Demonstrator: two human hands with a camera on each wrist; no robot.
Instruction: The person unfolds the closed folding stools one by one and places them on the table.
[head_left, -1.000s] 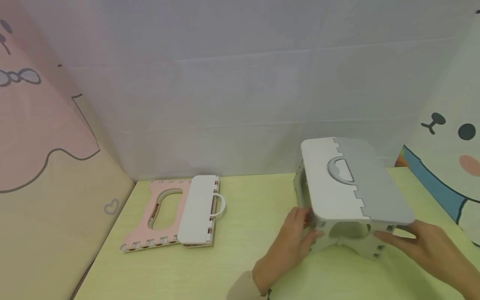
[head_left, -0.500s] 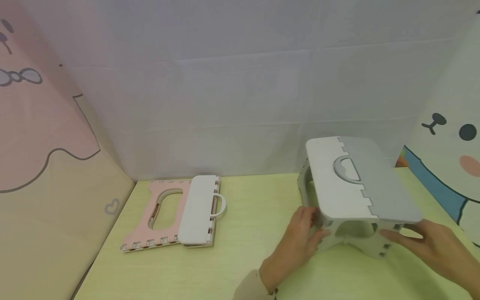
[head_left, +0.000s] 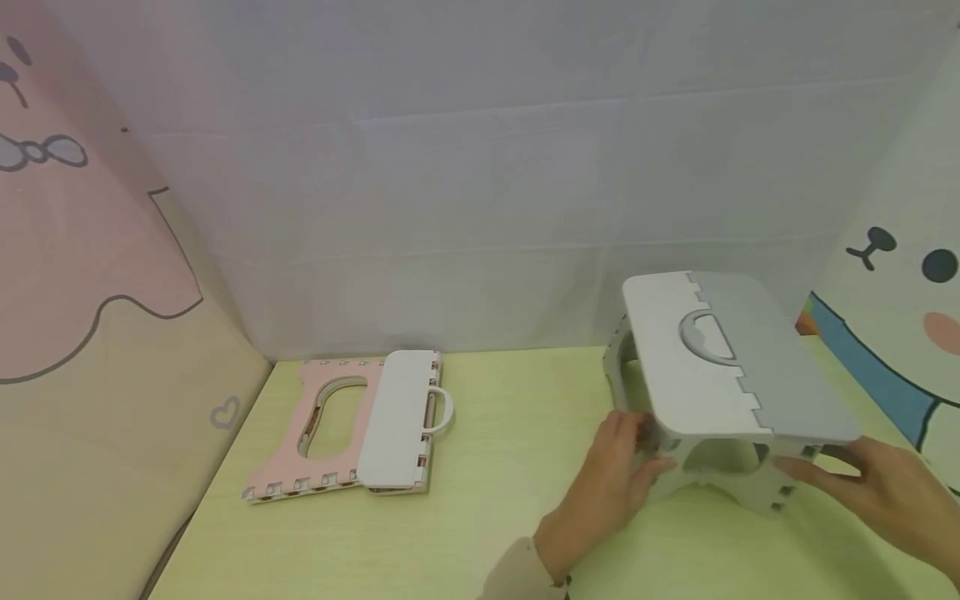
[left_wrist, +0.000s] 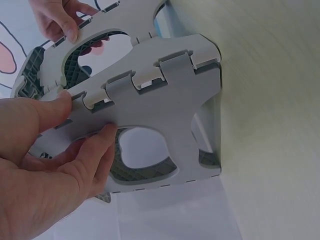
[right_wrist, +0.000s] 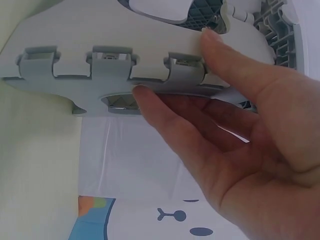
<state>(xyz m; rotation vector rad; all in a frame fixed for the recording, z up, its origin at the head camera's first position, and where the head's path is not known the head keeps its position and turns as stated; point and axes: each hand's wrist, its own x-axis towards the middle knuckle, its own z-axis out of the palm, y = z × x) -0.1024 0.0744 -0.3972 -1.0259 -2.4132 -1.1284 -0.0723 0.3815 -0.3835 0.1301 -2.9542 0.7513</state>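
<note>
An unfolded step stool (head_left: 697, 367) stands at the right of the table, its top half white and half grey, with a curved handle in the middle. My left hand (head_left: 611, 487) grips the stool's near left corner; in the left wrist view the thumb (left_wrist: 56, 109) lies on the hinged edge and the fingers on the grey side panel. My right hand (head_left: 877, 483) holds the near right corner, thumb on the front panel and fingers (right_wrist: 165, 117) against the side. Further left lies a folded pink and white stool (head_left: 390, 421), apart from both hands.
The pale green table (head_left: 510, 467) stretches between the two stools. A grey-white cloth (head_left: 450, 208) hangs behind it. Cartoon-printed cloths (head_left: 922, 333) flank the table on both sides, the right one close to the stool.
The unfolded stool has slid to the right along the table, both hands moving with it and keeping their grip. The folded pink and white stool has stayed put.
</note>
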